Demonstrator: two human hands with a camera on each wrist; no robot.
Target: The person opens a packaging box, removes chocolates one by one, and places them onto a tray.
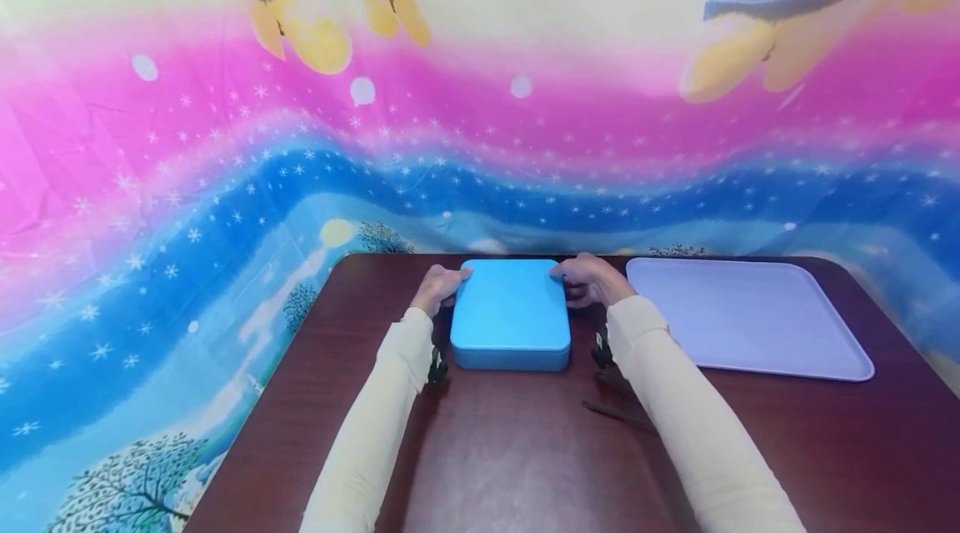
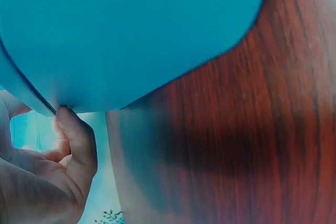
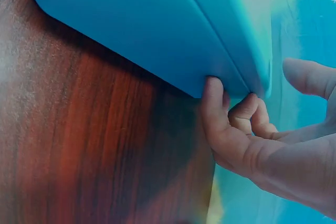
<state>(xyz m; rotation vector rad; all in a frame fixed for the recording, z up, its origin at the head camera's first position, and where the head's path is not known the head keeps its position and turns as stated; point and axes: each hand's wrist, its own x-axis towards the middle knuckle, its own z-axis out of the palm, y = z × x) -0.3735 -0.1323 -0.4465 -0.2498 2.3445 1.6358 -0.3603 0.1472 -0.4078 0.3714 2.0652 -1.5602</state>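
Observation:
A blue lidded box [image 1: 512,308] with rounded corners lies flat on the dark wooden table, its lid on. At the box's far left corner is my left hand [image 1: 438,287], a fingertip over the lid's edge. In the left wrist view, fingertips [image 2: 67,113] press at the seam under the lid. My right hand [image 1: 592,279] holds the far right corner. Seen from the right wrist, its curled fingers [image 3: 212,90] touch the box's side around the seam [image 3: 210,24], while the thumb [image 3: 304,76] stands at the lid side. The box's inside is hidden.
A pale lilac tray [image 1: 750,320] lies on the table [image 1: 510,450] to the right, partly behind my right forearm. Thin dark stick-like things [image 1: 618,414] lie beside that forearm. A printed cloth [image 1: 480,141] hangs right behind the table's far edge.

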